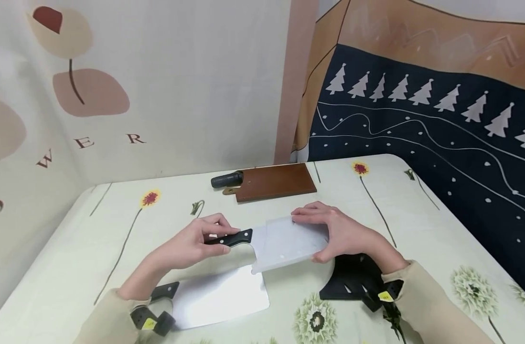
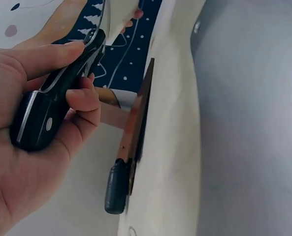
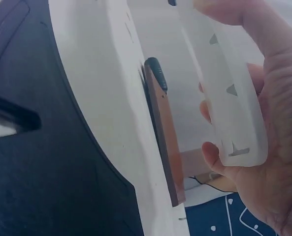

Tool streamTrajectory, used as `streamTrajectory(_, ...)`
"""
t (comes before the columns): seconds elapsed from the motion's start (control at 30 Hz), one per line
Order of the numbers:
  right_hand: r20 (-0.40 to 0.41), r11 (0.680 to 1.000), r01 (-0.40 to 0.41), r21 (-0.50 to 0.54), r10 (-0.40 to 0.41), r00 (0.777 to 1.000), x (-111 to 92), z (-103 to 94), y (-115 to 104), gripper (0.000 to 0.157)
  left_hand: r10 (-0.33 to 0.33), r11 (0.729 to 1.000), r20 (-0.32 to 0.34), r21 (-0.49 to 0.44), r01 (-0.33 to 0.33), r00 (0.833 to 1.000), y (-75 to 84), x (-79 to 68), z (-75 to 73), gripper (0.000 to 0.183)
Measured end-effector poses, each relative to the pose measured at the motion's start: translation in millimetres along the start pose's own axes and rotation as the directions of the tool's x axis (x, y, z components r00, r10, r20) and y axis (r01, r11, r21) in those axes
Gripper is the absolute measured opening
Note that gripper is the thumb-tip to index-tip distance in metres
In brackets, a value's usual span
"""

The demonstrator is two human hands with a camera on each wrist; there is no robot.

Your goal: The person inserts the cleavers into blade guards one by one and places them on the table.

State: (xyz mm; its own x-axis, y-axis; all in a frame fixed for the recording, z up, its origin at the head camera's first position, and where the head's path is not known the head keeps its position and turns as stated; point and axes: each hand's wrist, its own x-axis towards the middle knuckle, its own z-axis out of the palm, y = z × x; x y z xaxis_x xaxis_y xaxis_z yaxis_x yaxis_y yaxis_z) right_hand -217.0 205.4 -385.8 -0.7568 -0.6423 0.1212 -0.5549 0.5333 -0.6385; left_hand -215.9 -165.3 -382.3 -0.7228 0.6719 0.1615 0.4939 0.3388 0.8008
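In the head view my left hand [image 1: 187,246] grips the black riveted handle [image 1: 241,237] of a cleaver, raised above the table with its blade to the right. A translucent white blade cover [image 1: 294,241] lies over much of that blade; a strip near the handle appears outside it. My right hand [image 1: 346,231] holds the cover by its far end, fingers on top and thumb below. Small slots show along the cover [image 3: 237,98] in the right wrist view. Under my left forearm lies a second cleaver [image 1: 221,298], its shiny blade bare and its handle partly hidden.
A black blade sheath [image 1: 344,274] with slots lies under my right wrist. Toward the back of the table rests a brown sheath [image 1: 279,182] with a black handle [image 1: 227,179] at its left end. The flowered tablecloth [image 1: 129,267] meets hanging printed cloths behind.
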Motion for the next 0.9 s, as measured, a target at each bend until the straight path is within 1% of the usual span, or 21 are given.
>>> streamTrajectory(0.1, -0.015, 0.999, 0.001, -0.035, -0.002, 1.000, 3.0, -1.0, 0.4, 0.081, -0.004, 0.999, -0.029, 0.038, 0.005, 1.000, -6.0, 4.4, -1.1, 0.033)
streamTrajectory(0.17, -0.024, 0.997, -0.011, -0.074, 0.009, 1.000, 7.1, -3.2, 1.7, 0.081, -0.021, 0.997, -0.049, 0.074, 0.024, 0.999, -12.3, 10.5, -3.1, 0.032)
streamTrajectory(0.27, -0.010, 0.990, -0.045, -0.131, 0.044, 0.999, 17.0, -7.4, 5.9, 0.083, -0.074, 0.988, -0.074, 0.130, 0.083, 0.995, -25.5, 22.7, -6.7, 0.032)
streamTrajectory(0.33, 0.006, 0.985, -0.067, -0.160, 0.069, 0.998, 25.9, -9.4, 12.8, 0.082, -0.122, 0.978, -0.084, 0.163, 0.134, 0.989, -34.7, 31.6, -8.3, 0.033)
streamTrajectory(0.43, 0.025, 0.979, -0.096, -0.180, 0.102, 0.994, 39.2, -10.8, 25.2, 0.079, -0.192, 0.961, -0.102, 0.183, 0.208, 0.976, -47.8, 44.0, -9.0, 0.033)
streamTrajectory(0.53, 0.040, 0.977, -0.108, -0.184, 0.118, 0.992, 49.6, -8.0, 39.1, 0.076, -0.261, 0.943, -0.121, 0.182, 0.280, 0.958, -56.1, 52.7, -8.6, 0.033)
streamTrajectory(0.6, 0.051, 0.978, -0.107, -0.181, 0.118, 0.992, 53.5, -4.9, 45.4, 0.075, -0.289, 0.936, -0.132, 0.171, 0.309, 0.948, -58.6, 55.7, -8.4, 0.033)
streamTrajectory(0.67, 0.059, 0.979, -0.109, -0.174, 0.121, 0.991, 55.6, -1.6, 49.1, 0.075, -0.297, 0.933, -0.141, 0.169, 0.319, 0.944, -59.8, 57.1, -8.5, 0.033)
streamTrajectory(0.77, 0.067, 0.979, -0.118, -0.168, 0.130, 0.989, 57.1, 2.1, 49.0, 0.075, -0.297, 0.930, -0.147, 0.180, 0.321, 0.943, -60.4, 57.1, -9.8, 0.033)
streamTrajectory(0.9, 0.093, 0.970, -0.137, -0.202, 0.159, 0.983, 59.7, 6.3, 45.0, 0.074, -0.324, 0.915, -0.147, 0.202, 0.349, 0.935, -61.7, 54.9, -13.0, 0.032)
